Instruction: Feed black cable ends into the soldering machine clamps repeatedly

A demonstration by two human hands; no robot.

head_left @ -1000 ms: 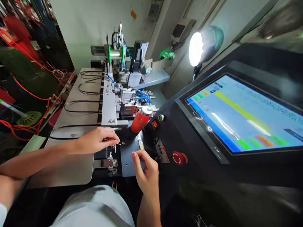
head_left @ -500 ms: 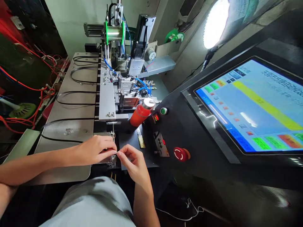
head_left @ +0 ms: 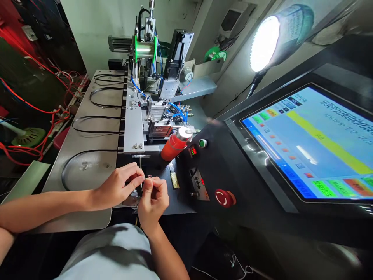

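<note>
My left hand point(head_left: 121, 184) and my right hand point(head_left: 153, 198) meet fingertip to fingertip over a small metal clamp fixture point(head_left: 131, 200) at the near end of the machine. Together they pinch the end of a thin black cable point(head_left: 87, 153) with a tiny red-tipped end point(head_left: 149, 177). The cable curves back in a loop over the steel plate point(head_left: 84, 212) on my left. Which hand carries the wire end is hard to tell; both sets of fingers are closed on it.
Several more black cable loops point(head_left: 100, 91) lie on the plate. A conveyor rail and soldering head with a green spool point(head_left: 144, 48) run away from me. An orange bottle point(head_left: 175, 144), red emergency stop point(head_left: 223, 197), touchscreen point(head_left: 314, 144) and bright lamp point(head_left: 266, 42) stand on the right.
My right hand rose from the dark plate and came left to join my left hand at the cable end. The nearest cable now bows into a loop on the plate. My view shifted.
</note>
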